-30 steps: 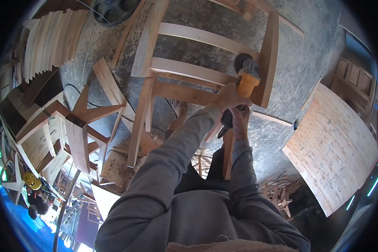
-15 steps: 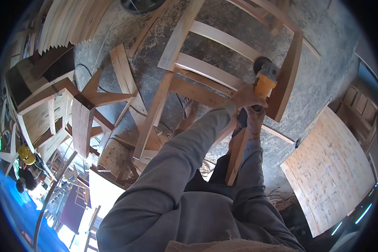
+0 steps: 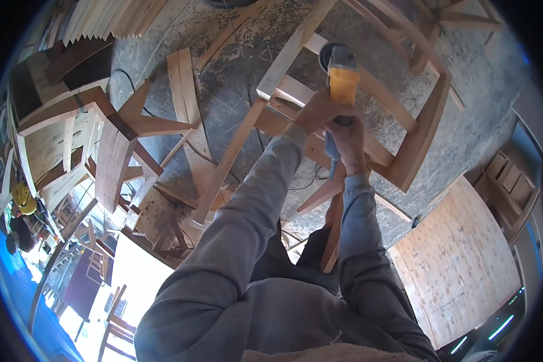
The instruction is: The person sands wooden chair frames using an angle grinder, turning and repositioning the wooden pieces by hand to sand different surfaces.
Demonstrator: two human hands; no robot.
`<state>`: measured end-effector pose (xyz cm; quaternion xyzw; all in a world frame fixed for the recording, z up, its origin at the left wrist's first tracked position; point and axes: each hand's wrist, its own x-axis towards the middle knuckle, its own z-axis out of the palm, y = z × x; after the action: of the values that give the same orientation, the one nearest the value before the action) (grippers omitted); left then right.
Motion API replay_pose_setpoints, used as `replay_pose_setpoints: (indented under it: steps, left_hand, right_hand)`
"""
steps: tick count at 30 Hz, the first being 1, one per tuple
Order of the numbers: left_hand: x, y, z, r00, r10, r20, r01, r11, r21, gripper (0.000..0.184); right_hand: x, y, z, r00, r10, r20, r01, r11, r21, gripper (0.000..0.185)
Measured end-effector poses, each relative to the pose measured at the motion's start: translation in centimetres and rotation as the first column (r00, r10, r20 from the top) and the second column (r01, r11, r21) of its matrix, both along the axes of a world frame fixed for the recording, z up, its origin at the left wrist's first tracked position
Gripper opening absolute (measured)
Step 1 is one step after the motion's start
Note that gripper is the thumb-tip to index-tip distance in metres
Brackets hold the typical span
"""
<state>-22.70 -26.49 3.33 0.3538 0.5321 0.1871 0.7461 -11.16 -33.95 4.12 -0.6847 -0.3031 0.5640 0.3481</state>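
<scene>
A yellow and grey angle grinder (image 3: 344, 85) with a round disc at its far end is held in both hands. My left hand (image 3: 321, 111) is wrapped round the front of its body. Behind it, my right hand (image 3: 350, 142) grips the rear handle. Beneath the tool is a wooden chair frame (image 3: 298, 45) with cross slats. The disc is over the frame near a slat; whether it touches the wood I cannot tell. A curved wooden piece (image 3: 421, 142) of the frame stands to the right of my hands.
Another wooden chair frame (image 3: 111, 160) stands at the left. Loose boards (image 3: 187, 90) and a cable lie on the worn concrete floor (image 3: 223, 78). A plywood sheet (image 3: 458, 265) is at the lower right. Stacked wooden pieces (image 3: 102, 18) are at the upper left.
Both hands have moved the grinder leftward and farther from my body, away from the curved right-hand piece toward the left beam. The view has shifted slightly too.
</scene>
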Motion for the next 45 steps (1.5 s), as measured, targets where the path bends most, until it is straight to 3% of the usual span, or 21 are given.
replay_pose_setpoints:
  steps: [2,8,11,14,17,20,23,29,32,35,38,41,45]
  left_hand:
    - [-0.5,1.3,-0.4,0.999,0.015,0.031,-0.014,1.000,-0.027,0.049]
    - [-1.3,2.9,-0.2,0.984,0.114,0.135,-0.110,0.993,-0.039,0.042]
    - [-1.3,0.6,-0.5,0.947,0.238,0.216,-0.227,0.971,-0.073,0.054]
    - [-1.0,-2.6,0.4,0.950,0.248,0.189,-0.240,0.969,-0.067,0.052]
    - [-0.2,-6.0,1.7,0.994,0.104,0.043,-0.101,0.992,-0.076,0.052]
    - [2.3,-10.0,2.2,0.984,0.111,0.140,-0.097,0.990,-0.103,0.057]
    - [4.0,-12.3,7.2,0.917,0.200,0.346,-0.147,0.974,-0.172,0.049]
    - [5.8,-16.5,11.9,0.953,-0.098,0.285,0.133,0.985,-0.107,0.054]
    - [8.1,-18.8,12.8,0.939,-0.058,0.338,0.057,0.998,0.011,0.054]
    - [10.6,-19.9,15.5,0.929,0.023,0.369,-0.015,1.000,-0.025,0.051]
    - [14.2,-21.4,18.6,0.942,0.055,0.332,-0.062,0.998,0.010,0.048]
    - [18.9,-24.5,18.0,0.941,0.059,0.333,-0.056,0.998,-0.019,0.047]
    - [23.6,-26.5,19.5,0.944,0.030,0.329,-0.046,0.998,0.041,0.048]
  right_hand:
    - [-0.2,1.2,-1.1,0.998,0.024,0.057,-0.025,1.000,0.017,0.037]
    - [-1.4,4.7,2.4,0.996,0.070,-0.058,-0.067,0.996,0.061,0.041]
    - [-1.2,2.6,1.8,0.996,0.090,0.009,-0.090,0.995,-0.038,0.040]
    - [-0.3,-1.2,0.7,0.981,0.169,0.095,-0.163,0.985,-0.061,0.046]
    - [0.0,-5.1,2.7,0.997,0.045,0.056,-0.035,0.985,-0.170,0.051]
    - [2.2,-9.7,3.7,0.999,-0.040,-0.006,0.039,0.993,-0.108,0.055]
    - [4.5,-13.4,6.7,0.980,0.033,0.194,0.017,0.968,-0.250,0.055]
    - [6.4,-17.3,15.3,0.986,-0.028,0.167,0.049,0.992,-0.120,0.058]
    - [8.6,-18.1,17.3,0.969,0.079,0.232,-0.070,0.996,-0.050,0.060]
    - [12.2,-19.8,17.5,0.955,0.129,0.266,-0.101,0.988,-0.116,0.061]
    - [15.3,-20.3,20.4,0.977,0.089,0.191,-0.074,0.994,-0.085,0.060]
    - [18.8,-21.2,23.2,0.952,0.102,0.287,-0.094,0.995,-0.042,0.060]
    - [24.2,-23.6,22.4,0.959,0.078,0.272,-0.089,0.996,0.027,0.058]
